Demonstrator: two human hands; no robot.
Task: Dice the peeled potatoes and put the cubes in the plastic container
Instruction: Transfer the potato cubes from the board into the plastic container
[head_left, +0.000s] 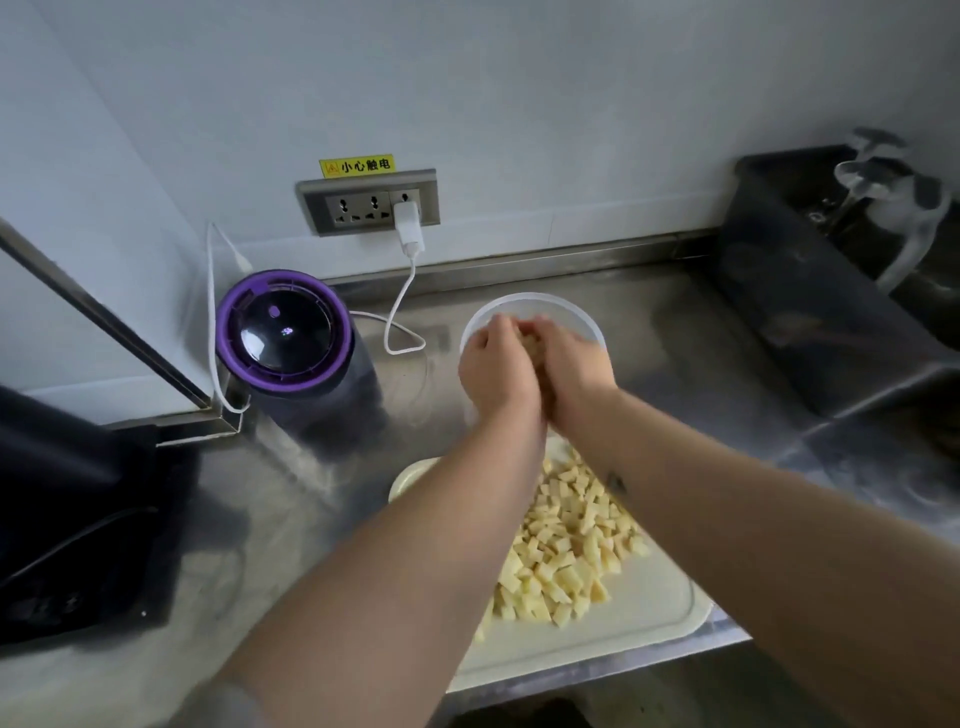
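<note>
L hand (496, 364) + R hand (574, 366) pressed together, fingers curled in, cupping a scoop of pale yellow potato cubes (531, 340) directly over round clear plastic container (535, 299) on steel counter (322, 499). Container contents hidden by hands. Most cubes heaped on white plastic cutting board (644, 618) at counter's near edge, partly under forearms. Purple-lidded cylindrical appliance (283, 327) L of container, apart.
</note>
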